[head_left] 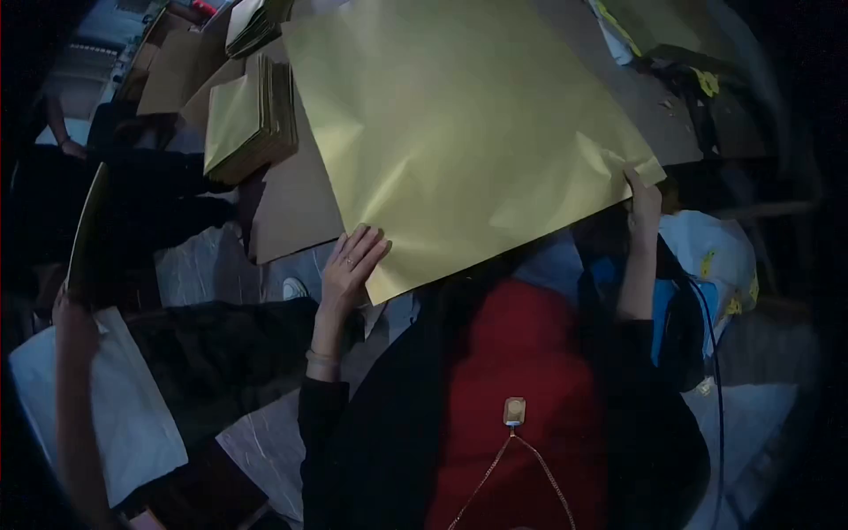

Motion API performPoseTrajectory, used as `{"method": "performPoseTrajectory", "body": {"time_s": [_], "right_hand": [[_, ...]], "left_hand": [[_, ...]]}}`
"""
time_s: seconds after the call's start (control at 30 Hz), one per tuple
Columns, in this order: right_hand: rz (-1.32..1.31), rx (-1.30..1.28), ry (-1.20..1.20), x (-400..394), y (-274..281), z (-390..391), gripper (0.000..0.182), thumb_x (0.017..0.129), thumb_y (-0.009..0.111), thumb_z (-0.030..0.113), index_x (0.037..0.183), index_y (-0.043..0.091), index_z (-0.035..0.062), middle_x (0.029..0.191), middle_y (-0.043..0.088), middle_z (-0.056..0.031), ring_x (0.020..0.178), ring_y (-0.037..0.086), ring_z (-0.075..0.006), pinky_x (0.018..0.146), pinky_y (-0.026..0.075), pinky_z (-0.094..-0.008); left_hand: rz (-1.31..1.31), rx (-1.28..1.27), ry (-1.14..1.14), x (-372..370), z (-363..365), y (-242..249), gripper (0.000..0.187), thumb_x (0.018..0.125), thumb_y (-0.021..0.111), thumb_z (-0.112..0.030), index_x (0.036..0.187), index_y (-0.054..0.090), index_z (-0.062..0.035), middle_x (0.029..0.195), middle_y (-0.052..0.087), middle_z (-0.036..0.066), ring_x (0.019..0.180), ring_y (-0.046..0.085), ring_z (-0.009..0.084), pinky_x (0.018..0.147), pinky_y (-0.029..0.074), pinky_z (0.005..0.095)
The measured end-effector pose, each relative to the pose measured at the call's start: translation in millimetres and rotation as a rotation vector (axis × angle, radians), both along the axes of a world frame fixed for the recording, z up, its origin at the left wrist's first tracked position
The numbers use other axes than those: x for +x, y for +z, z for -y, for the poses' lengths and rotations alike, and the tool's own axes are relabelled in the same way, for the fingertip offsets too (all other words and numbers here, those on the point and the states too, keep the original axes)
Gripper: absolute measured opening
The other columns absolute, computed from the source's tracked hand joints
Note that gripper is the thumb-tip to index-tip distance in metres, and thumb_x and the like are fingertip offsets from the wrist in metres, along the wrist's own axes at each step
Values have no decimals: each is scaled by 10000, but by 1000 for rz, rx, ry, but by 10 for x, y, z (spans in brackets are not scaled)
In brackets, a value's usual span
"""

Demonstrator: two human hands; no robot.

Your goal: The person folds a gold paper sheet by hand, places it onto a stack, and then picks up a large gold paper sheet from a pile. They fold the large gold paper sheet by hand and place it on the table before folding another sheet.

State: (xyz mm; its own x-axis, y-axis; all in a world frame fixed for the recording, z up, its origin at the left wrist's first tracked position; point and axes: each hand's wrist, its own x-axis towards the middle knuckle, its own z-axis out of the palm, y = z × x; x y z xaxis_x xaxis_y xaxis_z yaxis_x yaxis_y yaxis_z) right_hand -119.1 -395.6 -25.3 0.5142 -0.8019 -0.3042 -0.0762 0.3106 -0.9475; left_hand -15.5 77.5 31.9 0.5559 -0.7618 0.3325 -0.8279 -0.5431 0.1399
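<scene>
A large sheet of yellow-gold paper (pixel 468 115) spans the upper middle of the head view, creased near its lower corners. My left hand (pixel 351 269), with a ring on one finger, grips its lower left corner, fingers on top of the paper. At the lower right corner, my right hand (pixel 643 199) pinches the edge. Cardboard (pixel 291 199) shows beneath the sheet on the left. Beside it lies a thick stack of folded yellow paper (pixel 252 119), with another stack (pixel 252 26) behind.
At the far left, another person's arm (pixel 78 389) holds a thin flat piece (pixel 87 221) near a white sheet (pixel 106 415). A second person sits at upper left. A white bag (pixel 711 247) and a dark cable (pixel 717 380) are at right.
</scene>
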Motion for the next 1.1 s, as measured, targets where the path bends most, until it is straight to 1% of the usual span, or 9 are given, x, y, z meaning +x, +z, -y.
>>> {"method": "performPoseTrajectory", "body": {"time_s": [0.07, 0.13, 0.2, 0.33, 0.47, 0.53, 0.7, 1.03, 1.1], "right_hand": [[48, 57, -129, 7, -75, 33, 366, 847, 662, 197, 1090, 572, -62, 1025, 592, -98, 975, 553, -231, 829, 431, -317], [-106, -240, 234, -143, -204, 171, 359, 849, 660, 203, 1078, 569, -58, 954, 598, -85, 863, 575, -187, 739, 462, -314], [64, 43, -172, 56, -81, 49, 344, 840, 670, 232, 1023, 577, -43, 802, 588, -49, 591, 539, -126, 516, 440, -276], [-95, -26, -94, 214, 91, -112, 336, 856, 644, 287, 967, 590, -25, 708, 547, -23, 369, 394, -104, 326, 280, -233], [-114, -4, -74, 286, 27, -73, 318, 867, 632, 271, 985, 598, -22, 764, 586, -33, 435, 453, -100, 385, 347, -239], [-13, -40, -6, 239, -125, 55, 336, 861, 641, 245, 1033, 592, -39, 849, 609, -58, 629, 559, -125, 551, 444, -259], [55, -89, -4, 249, -71, -14, 374, 855, 647, 202, 1092, 567, -77, 1064, 597, -125, 944, 570, -203, 822, 446, -317], [-57, -267, 86, 141, 104, 167, 423, 850, 652, 244, 1138, 568, -54, 996, 611, -85, 865, 561, -180, 743, 454, -318], [-346, -322, 159, 133, 213, 205, 428, 844, 647, 292, 1125, 585, -25, 998, 613, -87, 873, 560, -166, 740, 461, -317]], "left_hand": [[-1, -12, 12, 2, 1, -112, 375, 808, 608, -90, 1177, 599, -152, 1266, 553, 50, 1183, 520, 243, 981, 410, 427], [-27, -58, 49, -27, 48, -243, 421, 809, 600, -74, 1216, 567, -174, 1287, 537, 44, 1189, 514, 247, 982, 412, 435], [-41, -45, 93, 22, 56, -297, 419, 811, 593, -69, 1214, 571, -182, 1290, 536, 44, 1192, 512, 245, 984, 409, 436], [-106, -75, 143, 67, 81, -247, 407, 825, 556, -74, 1210, 583, -203, 1297, 534, 24, 1215, 494, 224, 1005, 387, 437], [-122, -41, 163, 111, 35, -227, 381, 846, 519, -103, 1209, 589, -196, 1294, 540, 16, 1226, 485, 216, 1017, 372, 435], [-131, -26, 170, 129, 26, -226, 373, 838, 539, -112, 1200, 593, -184, 1283, 548, 24, 1224, 487, 219, 1008, 377, 431], [-129, -72, 150, 176, 154, -210, 389, 792, 609, -121, 1178, 604, -174, 1274, 555, 22, 1221, 491, 217, 998, 381, 427], [-300, 2, 104, 288, 109, -48, 353, 842, 467, -81, 1152, 627, -140, 1251, 572, 53, 1213, 499, 242, 1033, 347, 453], [-298, 2, 89, 276, 138, -16, 350, 843, 469, -81, 1151, 626, -134, 1250, 572, 61, 1213, 498, 250, 1030, 348, 460]]}}
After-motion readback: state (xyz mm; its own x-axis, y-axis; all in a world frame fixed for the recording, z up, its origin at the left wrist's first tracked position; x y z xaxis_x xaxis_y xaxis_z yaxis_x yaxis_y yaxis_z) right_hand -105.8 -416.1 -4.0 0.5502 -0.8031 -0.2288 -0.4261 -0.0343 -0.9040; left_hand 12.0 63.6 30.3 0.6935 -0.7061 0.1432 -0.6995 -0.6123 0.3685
